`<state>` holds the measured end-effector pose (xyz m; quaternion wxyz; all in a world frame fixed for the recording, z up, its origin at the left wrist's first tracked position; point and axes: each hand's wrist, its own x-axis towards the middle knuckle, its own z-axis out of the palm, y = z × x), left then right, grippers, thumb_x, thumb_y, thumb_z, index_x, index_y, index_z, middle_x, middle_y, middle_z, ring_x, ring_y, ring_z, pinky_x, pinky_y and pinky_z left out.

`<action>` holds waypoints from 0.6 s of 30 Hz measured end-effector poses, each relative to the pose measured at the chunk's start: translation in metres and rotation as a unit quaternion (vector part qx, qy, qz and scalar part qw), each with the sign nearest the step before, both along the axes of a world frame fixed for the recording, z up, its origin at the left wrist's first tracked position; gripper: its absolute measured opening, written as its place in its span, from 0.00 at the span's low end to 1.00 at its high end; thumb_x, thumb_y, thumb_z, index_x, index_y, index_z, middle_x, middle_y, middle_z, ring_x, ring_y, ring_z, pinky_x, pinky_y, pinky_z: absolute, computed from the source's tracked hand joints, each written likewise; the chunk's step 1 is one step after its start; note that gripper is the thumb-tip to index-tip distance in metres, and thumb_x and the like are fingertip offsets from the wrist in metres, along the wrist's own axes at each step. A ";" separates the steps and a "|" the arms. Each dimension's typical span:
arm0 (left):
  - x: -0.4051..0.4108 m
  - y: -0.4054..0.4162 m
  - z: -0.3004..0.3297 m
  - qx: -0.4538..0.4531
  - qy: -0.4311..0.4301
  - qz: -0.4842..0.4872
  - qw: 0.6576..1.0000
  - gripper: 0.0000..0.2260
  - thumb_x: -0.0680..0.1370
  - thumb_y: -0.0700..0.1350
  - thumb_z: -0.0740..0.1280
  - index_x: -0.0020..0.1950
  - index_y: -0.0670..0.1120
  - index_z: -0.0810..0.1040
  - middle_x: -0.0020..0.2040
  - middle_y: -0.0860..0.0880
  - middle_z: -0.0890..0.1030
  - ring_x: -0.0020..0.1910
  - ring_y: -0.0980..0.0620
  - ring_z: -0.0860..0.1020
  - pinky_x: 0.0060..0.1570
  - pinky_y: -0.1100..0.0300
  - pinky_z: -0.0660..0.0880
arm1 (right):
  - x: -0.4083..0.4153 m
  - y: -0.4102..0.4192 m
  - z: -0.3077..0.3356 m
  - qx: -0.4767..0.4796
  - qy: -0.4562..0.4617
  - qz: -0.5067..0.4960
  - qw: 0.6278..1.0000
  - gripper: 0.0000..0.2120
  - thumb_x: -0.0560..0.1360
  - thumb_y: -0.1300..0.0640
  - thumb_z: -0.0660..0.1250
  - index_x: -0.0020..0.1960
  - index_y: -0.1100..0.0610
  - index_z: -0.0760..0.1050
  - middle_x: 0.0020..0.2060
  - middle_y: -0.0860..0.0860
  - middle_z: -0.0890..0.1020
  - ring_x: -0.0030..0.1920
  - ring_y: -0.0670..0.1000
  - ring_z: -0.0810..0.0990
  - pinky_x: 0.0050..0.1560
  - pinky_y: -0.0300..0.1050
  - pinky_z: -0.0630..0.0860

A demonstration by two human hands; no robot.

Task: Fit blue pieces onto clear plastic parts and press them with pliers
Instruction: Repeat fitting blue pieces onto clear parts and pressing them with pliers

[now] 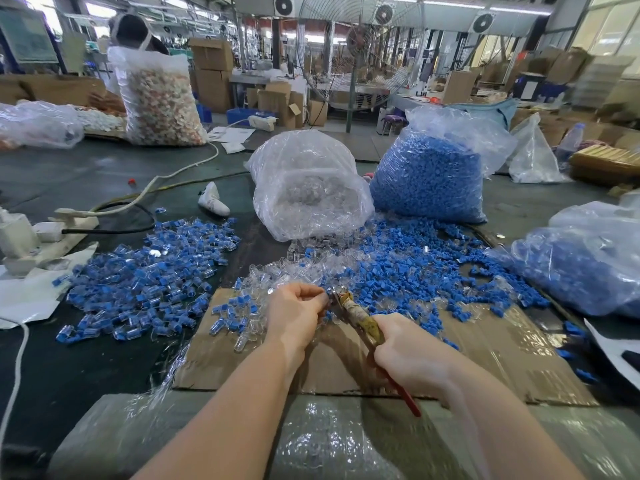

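Now left hand (296,311) pinches a small part, right hand (407,353) grips pliers (360,320)

A factory floor: stacked cartons (211,69), a big standing fan (356,46), bulk bags of parts (429,178), rows of benches.

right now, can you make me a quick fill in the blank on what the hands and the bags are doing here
1. The right hand grips the ____ by their handles.
2. The left hand pinches a small piece at the tool's ____.
3. The open bag of clear parts stands to the ____ of the bag of blue pieces.
4. Both hands work above a flattened sheet of ____.

Missing words: pliers; tip; left; cardboard
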<state>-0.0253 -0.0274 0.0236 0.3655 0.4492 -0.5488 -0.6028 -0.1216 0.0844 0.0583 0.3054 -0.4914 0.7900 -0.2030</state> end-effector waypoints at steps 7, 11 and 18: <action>-0.001 -0.004 -0.003 -0.009 0.002 0.011 1.000 0.04 0.76 0.34 0.66 0.47 0.41 0.78 0.39 0.44 0.80 0.36 0.52 0.77 0.35 0.63 0.74 | 0.001 -0.001 0.000 -0.018 -0.045 -0.005 0.999 0.10 0.74 0.66 0.57 0.37 0.54 0.65 0.32 0.49 0.70 0.30 0.49 0.67 0.33 0.42 0.64; 0.001 -0.005 -0.004 -0.041 -0.017 0.023 0.999 0.04 0.76 0.35 0.66 0.48 0.41 0.78 0.40 0.44 0.81 0.37 0.53 0.78 0.35 0.64 0.75 | 0.005 0.000 -0.005 -0.089 -0.145 -0.078 0.982 0.07 0.75 0.64 0.63 0.40 0.54 0.71 0.27 0.46 0.73 0.24 0.44 0.68 0.27 0.36 0.66; 0.028 -0.014 -0.006 -0.258 -0.241 0.137 0.925 0.04 0.78 0.46 0.64 0.49 0.53 0.78 0.40 0.54 0.79 0.38 0.55 0.76 0.36 0.62 0.72 | -0.019 0.000 -0.018 -0.055 0.219 -0.184 0.957 0.30 0.77 0.43 0.61 0.73 0.54 0.58 0.63 0.56 0.72 0.65 0.56 0.67 0.64 0.50 0.65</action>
